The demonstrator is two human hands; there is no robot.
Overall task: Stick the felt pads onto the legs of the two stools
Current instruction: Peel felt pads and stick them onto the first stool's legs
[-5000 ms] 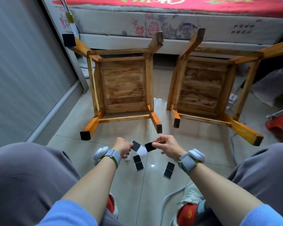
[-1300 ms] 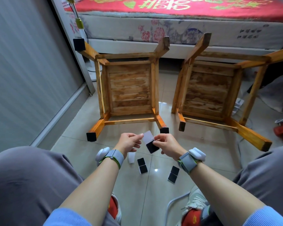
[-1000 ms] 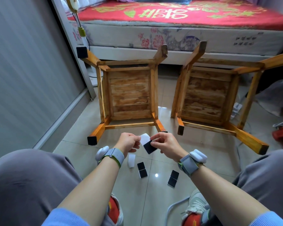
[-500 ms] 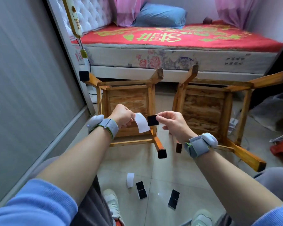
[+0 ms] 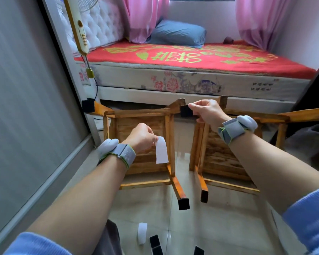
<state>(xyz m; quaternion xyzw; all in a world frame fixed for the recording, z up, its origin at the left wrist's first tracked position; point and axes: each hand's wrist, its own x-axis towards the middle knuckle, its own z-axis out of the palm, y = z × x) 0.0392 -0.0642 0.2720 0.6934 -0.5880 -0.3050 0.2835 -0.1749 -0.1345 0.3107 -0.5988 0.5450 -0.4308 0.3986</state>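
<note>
Two wooden stools lie tipped on the tiled floor [image 5: 228, 223] in the only view, the head camera: the left stool [image 5: 142, 142] at centre and the right stool [image 5: 225, 155] beside it, legs pointing toward and away from the camera. Black felt pads already cap at least two legs of the left stool, a far one [image 5: 88, 106] at middle left and a near one [image 5: 183, 203] at lower centre. The right stool's near leg end [image 5: 204, 196] looks bare, so most of the job seems left. The right hand [image 5: 206, 112] pinches a square black pad [image 5: 186, 111] just beside the left stool's far right leg [image 5: 177, 105]. The left hand [image 5: 142, 138] pinches a peeled white backing strip [image 5: 162, 152]. Spare pads [image 5: 155, 244] and another backing strip [image 5: 142, 232] lie along the bottom edge.
</note>
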